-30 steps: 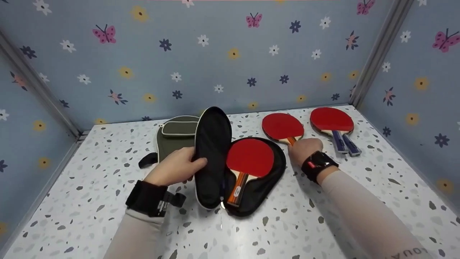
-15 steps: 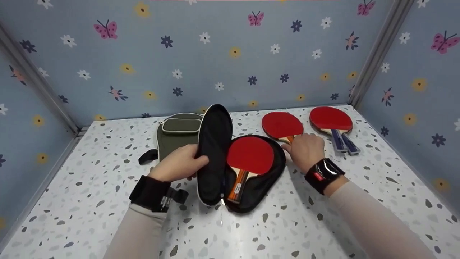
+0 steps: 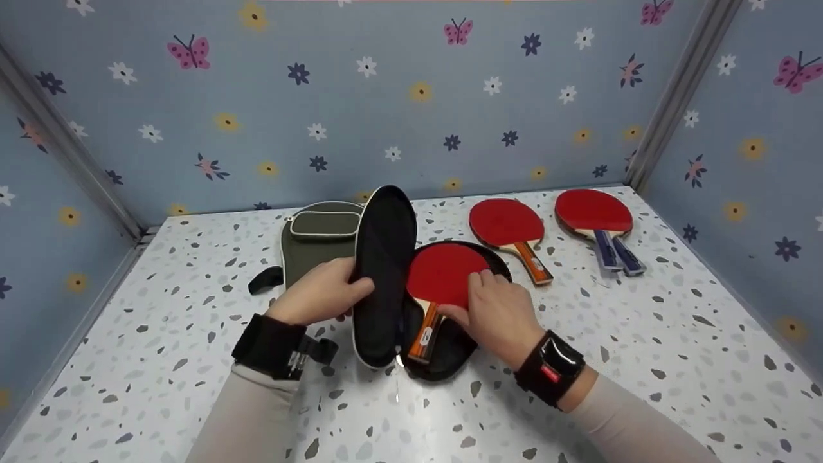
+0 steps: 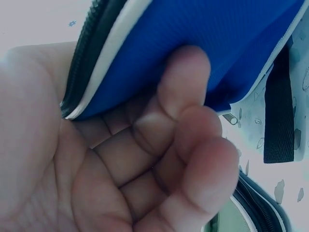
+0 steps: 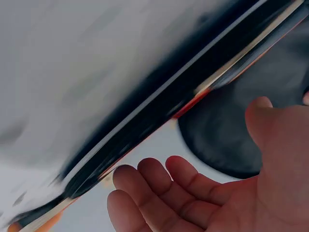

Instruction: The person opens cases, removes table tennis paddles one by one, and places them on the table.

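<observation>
In the head view my left hand (image 3: 321, 292) pinches the raised flap (image 3: 384, 276) of a table tennis bat case, thumb on its black lining. The flap's outside is blue cloth (image 4: 231, 43) with white piping and a zip in the left wrist view. On the case's black lower half (image 3: 453, 357) lies a red table tennis bat (image 3: 440, 273), its orange-striped handle (image 3: 423, 337) toward me. Over the bat's right side is my right hand (image 3: 505, 315); its fingers look loosely bent and hold nothing in the right wrist view (image 5: 193, 198). Whether they touch the bat, I cannot tell.
Behind the left hand lies an olive green bat case (image 3: 325, 225) with a black strap (image 3: 265, 281). Another red bat (image 3: 506, 223) with an orange handle lies at the back right. Farther right, two blue-handled bats (image 3: 593, 212) overlap. Patterned walls enclose the speckled table (image 3: 161, 360).
My right hand has moved left and toward me, from the back bat's handle to above the bat in the case. That handle is now uncovered. The left hand keeps holding the flap up.
</observation>
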Action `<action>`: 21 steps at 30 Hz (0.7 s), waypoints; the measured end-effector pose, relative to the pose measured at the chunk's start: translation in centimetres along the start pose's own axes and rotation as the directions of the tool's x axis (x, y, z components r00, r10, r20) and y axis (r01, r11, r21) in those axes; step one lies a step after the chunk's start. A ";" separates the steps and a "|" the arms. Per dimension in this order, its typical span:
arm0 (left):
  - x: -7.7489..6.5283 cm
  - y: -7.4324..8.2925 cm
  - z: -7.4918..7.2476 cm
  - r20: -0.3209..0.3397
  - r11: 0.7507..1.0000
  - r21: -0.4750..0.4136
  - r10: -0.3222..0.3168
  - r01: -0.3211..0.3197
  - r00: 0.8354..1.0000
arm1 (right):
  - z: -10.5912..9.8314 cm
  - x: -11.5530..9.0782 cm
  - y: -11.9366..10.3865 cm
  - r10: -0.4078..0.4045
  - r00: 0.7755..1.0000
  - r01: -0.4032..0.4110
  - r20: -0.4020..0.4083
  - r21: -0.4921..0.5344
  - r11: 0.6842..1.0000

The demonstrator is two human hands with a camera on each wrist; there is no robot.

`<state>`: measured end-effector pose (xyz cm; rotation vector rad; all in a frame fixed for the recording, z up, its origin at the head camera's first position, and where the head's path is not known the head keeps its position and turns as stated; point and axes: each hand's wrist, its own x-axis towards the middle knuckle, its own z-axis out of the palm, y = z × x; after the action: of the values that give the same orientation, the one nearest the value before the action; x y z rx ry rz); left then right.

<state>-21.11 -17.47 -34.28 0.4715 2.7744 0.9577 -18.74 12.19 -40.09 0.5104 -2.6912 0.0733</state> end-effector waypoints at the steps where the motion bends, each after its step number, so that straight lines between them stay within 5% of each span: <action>1: 0.0 0.0 0.0 -0.002 1.000 -0.001 0.001 -0.001 1.000 | 0.0 -0.1 -0.5 -0.007 1.000 0.007 0.000 0.002 1.000; 9: 0.1 -0.1 -0.2 -0.010 1.000 0.005 0.009 -0.008 1.000 | -0.2 -0.1 -3.5 -0.026 0.998 0.028 0.049 -0.046 0.999; 17: 0.1 0.0 -0.2 -0.010 1.000 0.012 -0.008 0.008 1.000 | -0.5 0.0 -5.2 -0.100 0.993 0.094 -0.070 -0.088 0.992; 21: 0.1 -0.1 -0.1 -0.008 1.000 0.019 -0.004 0.004 1.000 | -0.2 0.1 -5.4 -0.105 0.993 0.099 -0.054 -0.107 0.989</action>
<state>-21.21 -17.56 -34.30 0.4657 2.7925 0.9345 -16.79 7.14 -39.95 0.6030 -2.5898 -0.0794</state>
